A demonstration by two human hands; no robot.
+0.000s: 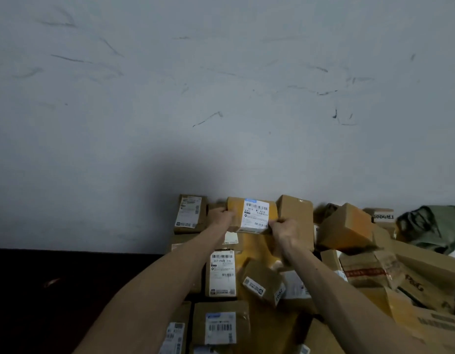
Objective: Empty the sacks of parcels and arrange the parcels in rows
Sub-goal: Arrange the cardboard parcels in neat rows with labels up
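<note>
Dark floor far left, scuffed wall behind. Small labelled box stands against wall. Left hand – fingers curled round left end of held parcel; parcel at wall base, white label facing camera. Right hand pinches parcel's lower right edge. Plain box just beside. Loose parcel heap further right – green sack at far right.

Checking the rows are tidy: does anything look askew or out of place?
Yes. Right of the parcel that the left hand and right hand grip, boxes lie heaped rather than in rows; one brown box is tipped up on an edge. A small labelled box below the hands lies skewed.
</note>
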